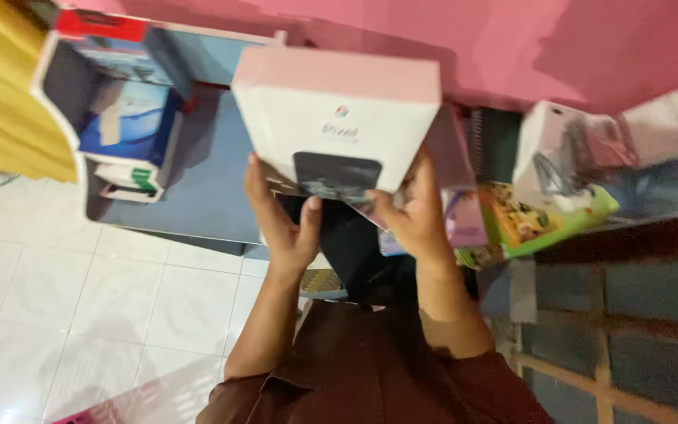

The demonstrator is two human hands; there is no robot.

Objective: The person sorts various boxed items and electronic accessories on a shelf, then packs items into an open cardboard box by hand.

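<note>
So we're holding the white box up above both hands, left hand and right hand clamping its lower corners, equally close; it's tilting wide-side across, over the blue tabletop.

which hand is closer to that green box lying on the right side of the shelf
The right hand. It grips the white box just left of the green box; the left hand holds the white box's far side, farther away.

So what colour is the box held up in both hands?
The box is white on its face with a pale pink top edge and a dark picture low down; the head view shows it.
</note>
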